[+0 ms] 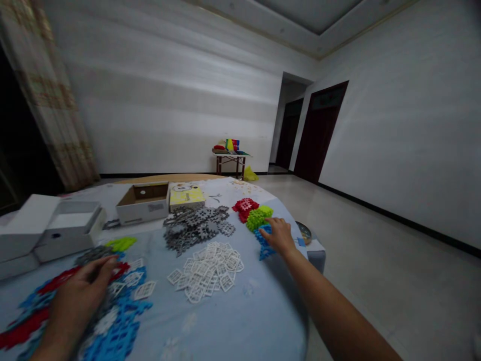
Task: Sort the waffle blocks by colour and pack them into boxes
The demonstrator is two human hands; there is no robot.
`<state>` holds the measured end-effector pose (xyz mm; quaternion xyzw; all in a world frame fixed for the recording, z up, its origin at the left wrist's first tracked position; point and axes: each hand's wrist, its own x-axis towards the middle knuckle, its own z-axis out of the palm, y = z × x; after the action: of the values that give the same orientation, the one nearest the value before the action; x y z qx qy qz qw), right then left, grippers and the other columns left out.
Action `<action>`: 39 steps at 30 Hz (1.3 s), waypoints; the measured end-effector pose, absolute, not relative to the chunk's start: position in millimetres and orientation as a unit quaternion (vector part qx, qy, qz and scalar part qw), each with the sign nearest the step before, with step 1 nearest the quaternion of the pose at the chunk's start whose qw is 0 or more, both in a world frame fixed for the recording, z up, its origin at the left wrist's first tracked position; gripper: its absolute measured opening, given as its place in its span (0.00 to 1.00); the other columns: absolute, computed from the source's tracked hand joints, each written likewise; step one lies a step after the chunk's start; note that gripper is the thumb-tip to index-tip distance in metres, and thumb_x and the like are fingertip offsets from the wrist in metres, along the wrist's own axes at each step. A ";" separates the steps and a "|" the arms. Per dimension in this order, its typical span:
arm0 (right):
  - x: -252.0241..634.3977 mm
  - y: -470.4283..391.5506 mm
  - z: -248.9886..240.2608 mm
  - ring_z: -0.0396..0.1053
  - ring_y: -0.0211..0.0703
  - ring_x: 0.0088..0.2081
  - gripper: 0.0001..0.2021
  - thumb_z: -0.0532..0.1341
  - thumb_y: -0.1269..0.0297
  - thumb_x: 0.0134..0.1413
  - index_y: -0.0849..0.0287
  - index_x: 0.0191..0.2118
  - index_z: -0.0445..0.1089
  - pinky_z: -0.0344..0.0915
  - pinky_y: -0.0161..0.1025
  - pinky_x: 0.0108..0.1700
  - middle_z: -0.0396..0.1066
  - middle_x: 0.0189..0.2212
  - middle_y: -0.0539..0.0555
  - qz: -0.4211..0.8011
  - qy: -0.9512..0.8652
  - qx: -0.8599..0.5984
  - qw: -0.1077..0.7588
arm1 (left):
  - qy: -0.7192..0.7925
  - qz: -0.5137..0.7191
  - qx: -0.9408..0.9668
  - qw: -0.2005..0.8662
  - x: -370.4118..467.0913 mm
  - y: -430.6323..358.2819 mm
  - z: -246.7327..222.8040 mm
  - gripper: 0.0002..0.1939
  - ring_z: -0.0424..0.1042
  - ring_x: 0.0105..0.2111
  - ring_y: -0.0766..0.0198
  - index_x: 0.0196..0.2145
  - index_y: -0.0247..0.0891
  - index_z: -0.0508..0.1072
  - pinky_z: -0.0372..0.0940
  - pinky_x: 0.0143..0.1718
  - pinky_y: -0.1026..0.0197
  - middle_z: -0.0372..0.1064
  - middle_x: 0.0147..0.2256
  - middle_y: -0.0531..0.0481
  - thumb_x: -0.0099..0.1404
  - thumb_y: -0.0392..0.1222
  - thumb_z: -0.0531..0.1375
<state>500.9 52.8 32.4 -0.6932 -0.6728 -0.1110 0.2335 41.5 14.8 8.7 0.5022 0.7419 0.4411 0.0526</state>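
My right hand point(280, 234) reaches out to the table's far right edge and rests on a small pile of blue plastic lattice pieces point(264, 246). Whether it grips one I cannot tell. Just beyond it lie a green pile point(258, 217) and a red pile point(245, 206). My left hand point(80, 296) lies palm down at the near left, on a mixed heap of blue, red and white pieces point(116, 321), fingers touching a red piece point(121, 269). Between the hands sit a white pile point(208, 271) and a grey pile point(195, 226).
The pieces lie on a round table with a pale blue cloth point(233, 326). An open cardboard box point(143, 201), a yellow box point(187, 196) and white boxes point(48, 228) stand at the back and left. A small table point(230, 156) stands by the far wall.
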 end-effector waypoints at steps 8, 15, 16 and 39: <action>426.2 44.0 27.7 0.62 0.50 0.47 0.14 0.58 0.61 0.53 0.58 0.45 0.69 0.55 0.45 0.47 0.70 0.44 0.58 -0.039 -0.779 -0.552 0.294 | 0.701 0.427 0.567 0.077 60.3 -0.2 22.3 0.23 0.73 0.38 0.56 0.38 0.36 0.74 0.65 0.39 0.59 0.75 0.36 0.45 0.56 0.55 0.52; 322.0 14.6 30.8 0.64 0.48 0.46 0.12 0.59 0.66 0.52 0.54 0.43 0.71 0.56 0.44 0.47 0.71 0.41 0.55 0.089 -0.876 -0.396 0.260 | 0.691 0.431 0.578 0.049 52.9 -3.3 20.1 0.21 0.72 0.39 0.57 0.38 0.37 0.74 0.65 0.41 0.59 0.75 0.37 0.46 0.57 0.53 0.51; 307.9 12.4 31.4 0.64 0.48 0.46 0.12 0.59 0.66 0.52 0.54 0.43 0.71 0.56 0.44 0.47 0.72 0.41 0.55 0.098 -0.884 -0.382 0.251 | 0.694 0.434 0.573 0.039 49.7 -4.2 21.0 0.21 0.72 0.40 0.57 0.38 0.37 0.74 0.64 0.42 0.59 0.75 0.38 0.45 0.57 0.53 0.51; 267.2 42.9 24.7 0.65 0.36 0.27 0.05 0.58 0.66 0.50 0.60 0.33 0.69 0.59 0.32 0.29 0.70 0.25 0.49 0.315 -0.807 -0.400 0.300 | 0.787 0.484 0.375 -0.076 -10.4 -15.0 7.1 0.18 0.71 0.41 0.55 0.37 0.39 0.74 0.61 0.43 0.58 0.74 0.39 0.45 0.59 0.49 0.49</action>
<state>267.2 42.9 24.7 -0.4005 -0.8065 0.3147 0.3002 -10.4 -15.0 7.1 0.3752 0.7866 0.4844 -0.0759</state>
